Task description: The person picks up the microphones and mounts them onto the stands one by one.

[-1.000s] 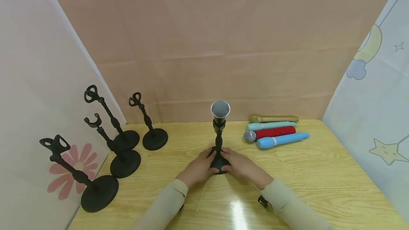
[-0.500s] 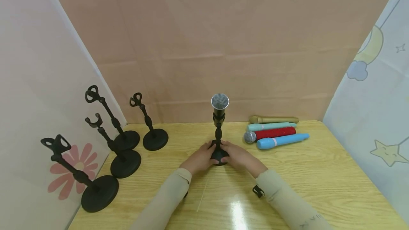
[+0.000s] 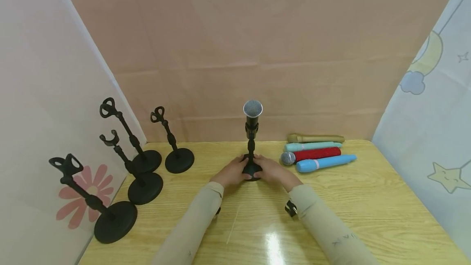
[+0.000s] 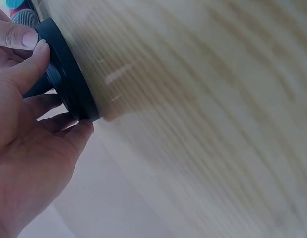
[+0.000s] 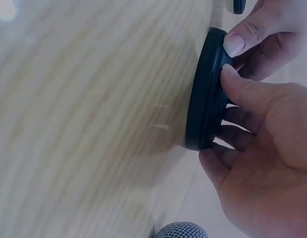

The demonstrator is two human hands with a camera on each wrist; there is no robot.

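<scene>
At the middle of the table, toward the back, stands a black desktop microphone stand with a silver-headed microphone upright in its clip. My left hand grips the left side of its round base, thumb at the near edge and fingers reaching around behind. From the other side my right hand holds the same base in a mirrored grip. Both thumbs lie close together on the base in the wrist views. The base sits right at the tabletop.
Several black microphone stands with bare clips line the left side. At the back right lie a gold microphone, a mint one, a red one and a blue one. A pinkish backdrop rises behind the wooden table.
Both hands have moved the stand with its microphone away from me, toward the back of the table, keeping their grip on the base. The other stands and microphones have stayed put.
</scene>
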